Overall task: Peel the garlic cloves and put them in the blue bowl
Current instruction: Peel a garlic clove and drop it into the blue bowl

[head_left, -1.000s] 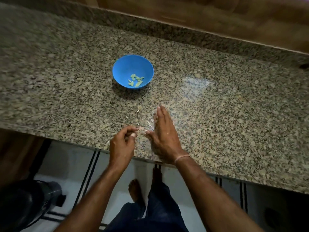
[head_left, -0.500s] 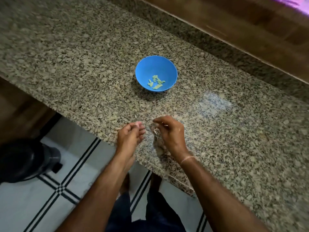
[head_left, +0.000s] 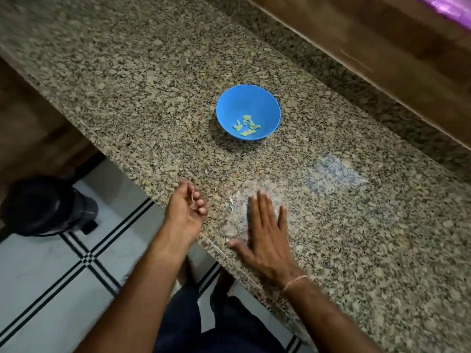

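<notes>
One round blue plastic bowl [head_left: 227,108]; roughly six pale peeled garlic cloves [head_left: 247,133] inside; two bare hands [head_left: 184,212] [head_left: 265,235]; one black cylindrical bin [head_left: 46,205].

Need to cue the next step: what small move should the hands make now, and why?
Probably slide the flat right hand leftward across the counter, pushing the pale scraps, likely peel, over the edge into the cupped left hand. The scraps lie between the two hands.

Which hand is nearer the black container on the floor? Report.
Left. Left hand at counter edge, right of the container; right hand flat on the counter, farther right.
</notes>
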Available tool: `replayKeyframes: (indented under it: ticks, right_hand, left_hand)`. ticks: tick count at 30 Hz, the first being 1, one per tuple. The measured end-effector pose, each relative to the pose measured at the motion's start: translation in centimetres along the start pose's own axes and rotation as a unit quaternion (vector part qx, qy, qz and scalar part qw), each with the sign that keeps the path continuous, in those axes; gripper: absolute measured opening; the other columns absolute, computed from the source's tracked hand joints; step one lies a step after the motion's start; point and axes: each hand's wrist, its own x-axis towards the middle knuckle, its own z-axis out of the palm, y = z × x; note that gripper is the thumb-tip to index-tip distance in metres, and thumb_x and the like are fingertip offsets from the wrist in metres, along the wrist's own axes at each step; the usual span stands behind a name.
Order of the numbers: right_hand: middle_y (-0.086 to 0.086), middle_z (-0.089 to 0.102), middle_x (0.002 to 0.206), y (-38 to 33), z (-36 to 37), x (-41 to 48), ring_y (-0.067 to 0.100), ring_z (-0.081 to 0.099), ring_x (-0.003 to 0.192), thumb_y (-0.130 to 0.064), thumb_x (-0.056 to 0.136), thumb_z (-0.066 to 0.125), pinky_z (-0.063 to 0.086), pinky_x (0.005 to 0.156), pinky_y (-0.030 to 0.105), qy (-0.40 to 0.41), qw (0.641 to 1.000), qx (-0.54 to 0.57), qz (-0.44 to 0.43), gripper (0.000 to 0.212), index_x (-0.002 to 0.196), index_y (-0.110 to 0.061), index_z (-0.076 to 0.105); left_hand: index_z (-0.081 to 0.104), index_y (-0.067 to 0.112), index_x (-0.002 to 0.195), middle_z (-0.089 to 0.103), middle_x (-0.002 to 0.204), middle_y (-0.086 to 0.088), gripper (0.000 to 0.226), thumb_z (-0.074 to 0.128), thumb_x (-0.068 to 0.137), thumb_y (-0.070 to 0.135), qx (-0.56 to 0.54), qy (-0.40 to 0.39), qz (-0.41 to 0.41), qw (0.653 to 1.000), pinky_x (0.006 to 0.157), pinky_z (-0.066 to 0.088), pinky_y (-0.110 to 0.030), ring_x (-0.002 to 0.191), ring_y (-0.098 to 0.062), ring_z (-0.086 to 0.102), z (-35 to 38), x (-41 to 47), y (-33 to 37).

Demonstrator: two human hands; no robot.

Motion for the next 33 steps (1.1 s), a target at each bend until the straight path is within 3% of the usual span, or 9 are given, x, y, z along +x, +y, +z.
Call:
replayKeyframes:
  ticks: [5, 10, 15, 19, 24, 29, 33]
  right_hand:
    - [0.011, -0.032, 0.169, -3.9, 1.3, 5.5, 0.025, -0.027, 0.157, -0.087, 0.093, 0.030, -0.015, 0.125, 0.061, 0.023, 0.999, 0.020, 0.016, 0.114, 0.162, -0.015, -0.025]
    - [0.010, -0.025, 0.171, -2.9, 0.6, 9.8, 0.024, -0.024, 0.158, -0.077, 0.101, 0.021, -0.010, 0.127, 0.059, 0.037, 0.998, 0.013, 0.042, 0.097, 0.165, -0.012, -0.015]
    - [0.007, -0.033, 0.169, 0.4, -0.4, 5.2, 0.022, -0.029, 0.157, -0.070, 0.100, 0.006, -0.010, 0.128, 0.058, 0.026, 0.998, 0.005, 0.052, 0.090, 0.162, -0.012, -0.022]
    - [0.010, -0.032, 0.169, -0.2, 1.0, 3.0, 0.026, -0.028, 0.157, -0.072, 0.100, 0.009, -0.011, 0.126, 0.061, 0.015, 0.997, -0.028, 0.075, 0.093, 0.162, -0.009, -0.022]
    - [0.013, -0.030, 0.169, -3.6, 1.7, 8.7, 0.027, -0.028, 0.157, -0.070, 0.101, 0.002, -0.012, 0.127, 0.059, 0.014, 0.999, -0.044, 0.025, 0.090, 0.162, -0.008, -0.019]
    - [0.007, -0.020, 0.173, -1.8, 0.8, 8.3, 0.019, -0.020, 0.160, -0.060, 0.107, 0.019, -0.009, 0.130, 0.046, 0.046, 0.996, 0.077, -0.012, 0.080, 0.166, -0.014, -0.011]
    - [0.008, -0.005, 0.175, -1.7, 0.7, 9.1, 0.021, -0.008, 0.162, -0.059, 0.109, 0.027, -0.006, 0.131, 0.039, 0.023, 0.994, 0.069, -0.079, 0.078, 0.167, -0.013, 0.001]
  left_hand:
    - [0.051, 0.022, 0.075, 0.042, 0.055, 0.006, 0.043, 0.045, 0.109, 0.048, -0.017, 0.016, 0.025, 0.999, 0.040, 0.031, -0.020, 0.043, -0.008, 0.036, -2.2, -0.3, 0.3]
    - [0.052, 0.021, 0.080, 0.042, 0.058, 0.006, 0.037, 0.048, 0.108, 0.044, -0.002, 0.014, 0.037, 0.999, 0.042, 0.032, -0.019, 0.047, -0.007, 0.038, -2.6, -0.8, -0.4]
    - [0.059, 0.019, 0.082, 0.051, 0.065, 0.005, 0.035, 0.051, 0.106, 0.044, -0.027, -0.026, 0.023, 0.999, 0.045, 0.040, -0.018, 0.053, -0.007, 0.045, -2.9, -0.6, -1.0]
    - [0.059, 0.019, 0.077, 0.055, 0.066, 0.004, 0.043, 0.047, 0.106, 0.048, -0.027, -0.043, 0.034, 0.998, 0.043, 0.037, -0.019, 0.050, -0.007, 0.044, -2.5, -0.9, -1.0]
    - [0.056, 0.019, 0.074, 0.050, 0.061, 0.004, 0.046, 0.049, 0.103, 0.053, -0.057, -0.044, 0.021, 0.997, 0.041, 0.036, -0.019, 0.049, -0.008, 0.044, -2.0, -0.9, -0.9]
    - [0.056, 0.019, 0.071, 0.049, 0.061, 0.004, 0.047, 0.051, 0.101, 0.055, -0.070, -0.050, 0.020, 0.996, 0.043, 0.037, -0.019, 0.051, -0.009, 0.044, -2.6, -0.5, -0.7]
    - [0.056, 0.020, 0.072, 0.048, 0.061, 0.004, 0.047, 0.051, 0.101, 0.056, -0.059, -0.042, 0.026, 0.997, 0.043, 0.037, -0.020, 0.052, -0.009, 0.044, -2.6, -0.4, -1.1]
